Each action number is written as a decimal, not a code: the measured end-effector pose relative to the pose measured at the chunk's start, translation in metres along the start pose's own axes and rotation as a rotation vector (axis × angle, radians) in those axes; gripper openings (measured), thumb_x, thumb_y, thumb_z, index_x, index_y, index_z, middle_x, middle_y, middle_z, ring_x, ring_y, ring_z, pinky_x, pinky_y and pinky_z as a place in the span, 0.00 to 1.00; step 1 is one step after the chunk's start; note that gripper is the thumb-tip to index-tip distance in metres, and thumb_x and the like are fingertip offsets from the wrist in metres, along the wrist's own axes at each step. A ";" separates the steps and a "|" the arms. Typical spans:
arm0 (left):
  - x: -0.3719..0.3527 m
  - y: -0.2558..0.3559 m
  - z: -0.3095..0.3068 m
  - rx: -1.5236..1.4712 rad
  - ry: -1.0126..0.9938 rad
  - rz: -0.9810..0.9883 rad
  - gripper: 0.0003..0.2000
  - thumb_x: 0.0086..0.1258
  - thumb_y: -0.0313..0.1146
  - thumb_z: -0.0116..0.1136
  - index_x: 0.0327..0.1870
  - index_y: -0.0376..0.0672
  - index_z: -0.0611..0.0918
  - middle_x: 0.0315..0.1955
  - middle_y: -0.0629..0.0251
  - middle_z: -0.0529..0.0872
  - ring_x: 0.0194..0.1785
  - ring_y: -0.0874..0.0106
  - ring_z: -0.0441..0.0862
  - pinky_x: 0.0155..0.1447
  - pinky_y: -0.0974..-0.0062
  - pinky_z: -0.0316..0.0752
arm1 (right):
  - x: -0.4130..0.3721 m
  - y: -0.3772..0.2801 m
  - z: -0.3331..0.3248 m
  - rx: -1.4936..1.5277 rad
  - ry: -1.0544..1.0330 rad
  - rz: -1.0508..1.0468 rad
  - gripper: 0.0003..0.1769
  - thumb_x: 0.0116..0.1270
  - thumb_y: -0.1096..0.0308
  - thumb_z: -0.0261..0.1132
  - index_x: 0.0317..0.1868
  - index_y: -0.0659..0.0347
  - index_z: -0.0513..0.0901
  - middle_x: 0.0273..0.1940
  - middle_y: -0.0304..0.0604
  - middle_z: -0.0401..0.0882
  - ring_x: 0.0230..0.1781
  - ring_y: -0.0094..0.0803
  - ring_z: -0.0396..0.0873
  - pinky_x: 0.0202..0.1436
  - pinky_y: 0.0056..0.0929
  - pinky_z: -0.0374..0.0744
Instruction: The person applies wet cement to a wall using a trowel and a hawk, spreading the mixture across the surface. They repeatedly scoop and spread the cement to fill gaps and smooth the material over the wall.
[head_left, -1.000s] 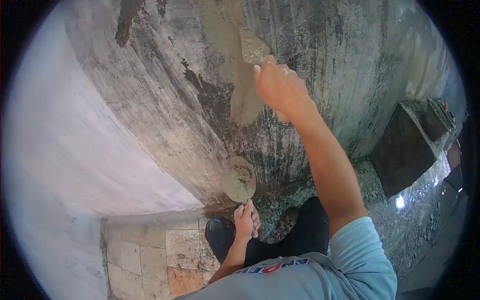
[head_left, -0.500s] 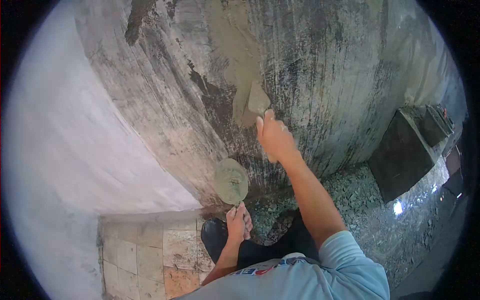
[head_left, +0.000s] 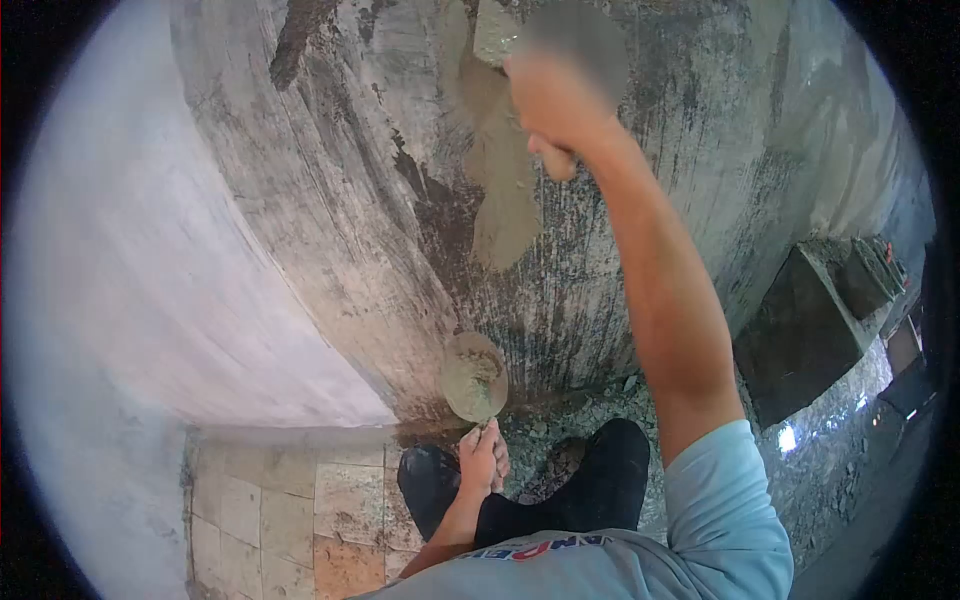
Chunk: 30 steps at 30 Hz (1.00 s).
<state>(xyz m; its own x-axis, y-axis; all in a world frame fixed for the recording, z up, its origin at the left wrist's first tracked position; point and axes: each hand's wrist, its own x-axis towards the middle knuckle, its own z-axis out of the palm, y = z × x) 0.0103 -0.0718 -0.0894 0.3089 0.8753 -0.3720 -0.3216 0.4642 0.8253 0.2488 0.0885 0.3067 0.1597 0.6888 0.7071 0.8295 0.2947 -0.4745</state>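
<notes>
My right hand (head_left: pixel 560 105) is closed around the handle of a trowel (head_left: pixel 495 35), held high against the stained wall (head_left: pixel 620 270). The blade lies at the upper part of a strip of wet mortar (head_left: pixel 507 200) on that wall; a grey blur covers the area beside my knuckles. Low down, my left hand (head_left: pixel 482 460) grips the short handle of a round, shallow mortar scoop (head_left: pixel 453 385). A lump of mortar (head_left: pixel 482 368) sits in the scoop, which is close to the foot of the wall.
A pale smooth wall (head_left: pixel 220 260) meets the stained one at the left. Dusty floor tiles (head_left: pixel 350 495) lie below it. Grey rubble (head_left: pixel 545 430) runs along the wall's base around my legs (head_left: pixel 590 490). At the right stands a dark, box-like block (head_left: pixel 800 335).
My right hand has moved up the wall with the trowel, from the strip's lower end to its upper part. The mortar lump in the scoop looks smaller; my left hand stays low.
</notes>
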 end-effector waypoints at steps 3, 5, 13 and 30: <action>0.007 -0.001 0.001 0.011 0.010 -0.004 0.19 0.85 0.47 0.55 0.32 0.48 0.69 0.18 0.73 0.69 0.16 0.76 0.67 0.19 0.73 0.66 | -0.021 0.011 0.038 -0.155 0.007 0.000 0.21 0.85 0.54 0.50 0.50 0.66 0.77 0.37 0.65 0.87 0.41 0.65 0.87 0.44 0.59 0.85; 0.010 -0.003 -0.001 0.005 0.017 0.003 0.19 0.84 0.46 0.57 0.32 0.48 0.70 0.19 0.72 0.69 0.17 0.75 0.68 0.20 0.72 0.65 | -0.054 0.016 0.056 -0.203 -0.012 0.021 0.21 0.85 0.53 0.51 0.54 0.65 0.75 0.37 0.67 0.86 0.41 0.68 0.86 0.43 0.61 0.84; -0.003 0.007 0.006 0.052 0.038 -0.006 0.18 0.86 0.46 0.54 0.33 0.47 0.69 0.19 0.73 0.69 0.16 0.77 0.68 0.19 0.73 0.66 | -0.168 0.076 0.094 -0.237 -0.151 0.120 0.20 0.84 0.52 0.53 0.54 0.64 0.73 0.33 0.66 0.85 0.31 0.69 0.84 0.36 0.63 0.83; 0.006 0.000 -0.001 -0.006 0.053 0.009 0.18 0.85 0.46 0.56 0.33 0.48 0.69 0.19 0.72 0.70 0.17 0.75 0.68 0.19 0.73 0.64 | -0.049 0.017 0.031 -0.278 -0.138 0.090 0.23 0.84 0.54 0.50 0.54 0.70 0.78 0.40 0.69 0.86 0.44 0.66 0.87 0.47 0.60 0.85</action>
<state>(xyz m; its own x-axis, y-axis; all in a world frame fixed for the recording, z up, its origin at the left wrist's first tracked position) 0.0106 -0.0665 -0.0917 0.2581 0.8853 -0.3867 -0.3297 0.4570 0.8261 0.2387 0.0802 0.2476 0.1812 0.7928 0.5819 0.9327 0.0491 -0.3574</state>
